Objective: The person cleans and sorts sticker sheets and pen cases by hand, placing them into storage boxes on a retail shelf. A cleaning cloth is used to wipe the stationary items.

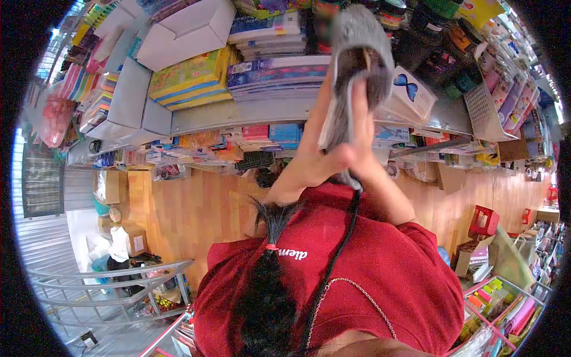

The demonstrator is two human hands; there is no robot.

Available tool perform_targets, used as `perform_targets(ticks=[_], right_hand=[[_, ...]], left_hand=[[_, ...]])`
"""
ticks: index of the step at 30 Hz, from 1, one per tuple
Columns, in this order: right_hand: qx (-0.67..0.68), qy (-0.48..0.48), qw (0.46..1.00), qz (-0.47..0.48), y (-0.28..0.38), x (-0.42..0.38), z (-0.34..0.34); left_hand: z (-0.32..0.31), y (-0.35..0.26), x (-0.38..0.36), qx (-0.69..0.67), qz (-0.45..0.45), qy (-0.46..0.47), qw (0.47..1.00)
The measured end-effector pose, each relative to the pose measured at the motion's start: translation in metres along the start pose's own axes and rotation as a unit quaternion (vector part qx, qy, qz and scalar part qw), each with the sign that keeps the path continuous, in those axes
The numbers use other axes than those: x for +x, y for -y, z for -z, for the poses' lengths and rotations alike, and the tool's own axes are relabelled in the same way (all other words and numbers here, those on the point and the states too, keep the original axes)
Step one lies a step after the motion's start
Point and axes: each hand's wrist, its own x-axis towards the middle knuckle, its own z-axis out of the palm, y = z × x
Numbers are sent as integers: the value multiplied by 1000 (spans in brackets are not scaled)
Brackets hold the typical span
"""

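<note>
A soft grey fuzzy item (363, 30) with a dark patch in its upper part is raised in front of the shelf, smeared by motion. I cannot make out its exact kind. My left hand (312, 163) presses against its left side, thumb pointing toward the middle. On the right, my right hand (363, 128) has fingers stretched up along the item's front, over the dark patch. Both hands hold it between them, and part of the left fingers is hidden behind it. A black cord (345, 232) hangs below the hands over my red shirt (392, 262).
Ahead is a shelf (238, 116) with yellow packs (190, 77), stacked notebooks (279, 77), an open white box (190, 30), a butterfly-print box (413, 95) and dark jars (431, 35). A metal railing (113, 279) stands lower left, a red stool (485, 220) at right.
</note>
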Motion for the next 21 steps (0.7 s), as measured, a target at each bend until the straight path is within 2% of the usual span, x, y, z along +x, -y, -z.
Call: perform_targets(ticks=[1, 3, 6, 9, 10, 13, 14, 17, 18, 19, 21], right_hand=[[-10, -8, 1000, 3, 1, 8, 0], [-29, -23, 999, 7, 2, 24, -1], [44, -57, 991, -111, -6, 32, -2], [4, -51, 987, -151, -11, 31, 8], [-10, -65, 981, -181, -4, 29, 9], [35, -21, 979, -198, 1, 19, 8], [-40, -14, 983, -179, 2, 12, 8], [-54, -51, 964, -255, 1, -11, 4], [-30, -60, 965, -253, 0, -17, 1], [-5, -69, 966, -251, -2, -24, -2], [92, -147, 925, -339, -3, -36, -9]], left_hand=[[0, 6, 1, 13, 10, -29, 999], [-6, 13, 9, 9, -36, -96, 995], [4, 23, 3, 186, -19, -231, 955], [20, 5, 9, 186, -12, -284, 941], [22, 12, 13, 102, -90, -349, 927], [40, 13, 19, 192, -82, -416, 885], [49, 19, 21, 294, -95, -418, 854], [54, 30, 37, 331, -193, -482, 788], [54, 28, 35, 385, -159, -474, 776], [53, 28, 33, 355, -132, -451, 808], [50, 31, 28, 292, -74, -398, 866]])
